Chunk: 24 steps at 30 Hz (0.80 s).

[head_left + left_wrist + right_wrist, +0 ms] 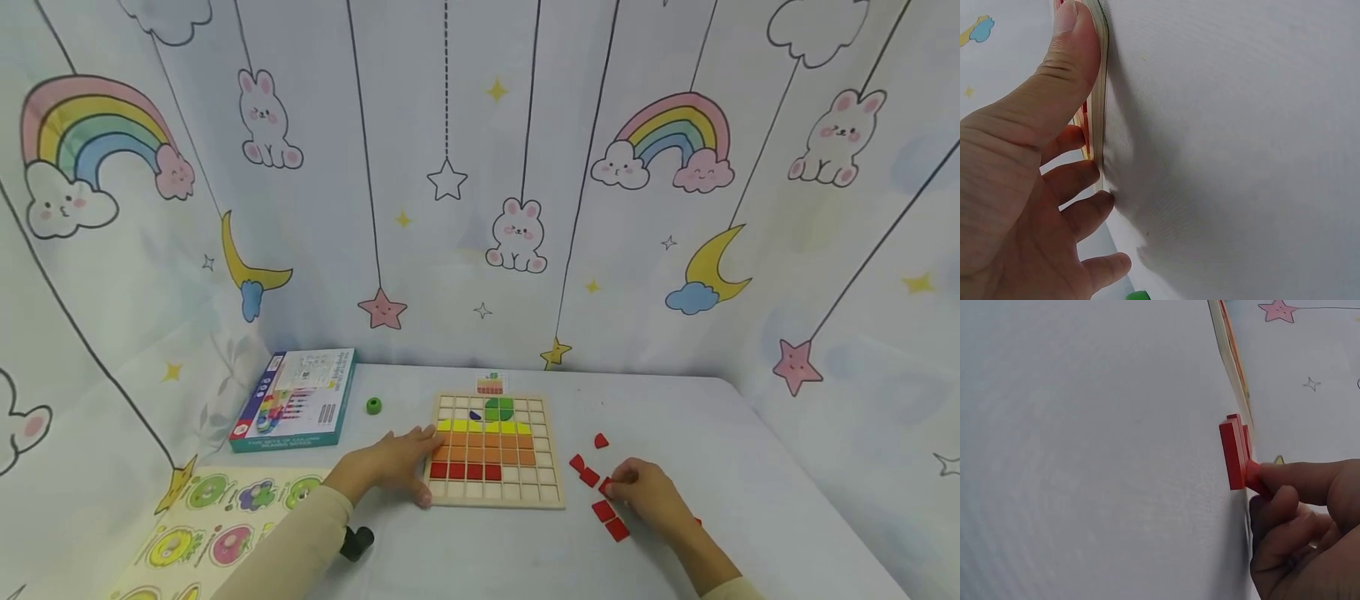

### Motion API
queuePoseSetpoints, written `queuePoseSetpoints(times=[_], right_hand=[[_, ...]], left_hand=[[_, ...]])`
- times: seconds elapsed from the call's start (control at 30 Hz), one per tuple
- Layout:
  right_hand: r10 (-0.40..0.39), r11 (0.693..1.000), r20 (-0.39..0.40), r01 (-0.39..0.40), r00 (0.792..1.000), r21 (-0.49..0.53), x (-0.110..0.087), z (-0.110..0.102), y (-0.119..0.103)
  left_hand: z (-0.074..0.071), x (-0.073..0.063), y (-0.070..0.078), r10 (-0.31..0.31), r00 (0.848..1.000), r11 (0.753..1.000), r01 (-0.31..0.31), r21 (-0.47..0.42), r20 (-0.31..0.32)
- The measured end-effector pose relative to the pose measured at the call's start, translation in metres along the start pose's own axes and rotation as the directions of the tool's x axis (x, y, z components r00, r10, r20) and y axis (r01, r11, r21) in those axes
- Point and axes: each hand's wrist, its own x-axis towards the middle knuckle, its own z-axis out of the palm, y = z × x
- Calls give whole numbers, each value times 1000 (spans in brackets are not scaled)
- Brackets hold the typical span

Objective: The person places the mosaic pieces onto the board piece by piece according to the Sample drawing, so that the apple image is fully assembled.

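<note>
A wooden grid board lies on the white table with green, purple, yellow, orange and red pieces in its cells. Along its front part runs a row of several red squares. My left hand rests at the board's left edge, fingers spread, thumb by the near corner; the left wrist view shows the thumb against the rim. To the right of the board, my right hand pinches a small red tile between thumb and index finger, close to other red tiles on the table.
Behind the board stands a small picture card. A green bead and a boxed set are at the back left. Nearer, a fruit-picture sheet and a black object lie by the left sleeve. A rounded red piece sits farther back right.
</note>
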Motion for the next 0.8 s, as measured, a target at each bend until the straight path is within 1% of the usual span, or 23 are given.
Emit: queuePoseSetpoints(times=[0.1, 0.23, 0.3, 0.43, 0.5, 0.57, 0.63, 0.67, 0.8], right_hand=[[16, 995, 8, -17, 1000, 94, 0, -2, 0], [21, 972, 36, -29, 999, 232, 5, -2, 0], [-1, 952, 72, -21, 997, 306, 8, -1, -2], [-59, 892, 146, -14, 987, 453, 13, 5, -12], [-85, 862, 172, -14, 981, 507, 15, 11, -20], [-97, 845, 183, -16, 978, 534, 16, 18, -29], [-112, 842, 193, -10, 975, 539, 18, 28, -38], [-121, 848, 196, -2, 973, 530, 19, 34, -42], [-135, 893, 237, 15, 962, 449, 21, 60, -56]], left_hand=[[0, 0, 0, 4, 1000, 1000, -4, 2, 0], [1, 1, -2, 1, 1000, 1000, -1, 10, -1], [1, 1, -2, -2, 1000, 1000, 2, 12, 1], [2, 2, -3, -3, 1000, 1000, 3, 13, 3], [2, 3, -3, -2, 1000, 1000, 2, 14, 3], [2, 3, -3, -3, 1000, 1000, 3, 14, 3], [2, 3, -4, -3, 1000, 1000, 3, 15, 1], [2, 3, -4, -4, 1000, 1000, 4, 13, 0], [3, 2, -4, -2, 1000, 1000, 2, 11, 1]])
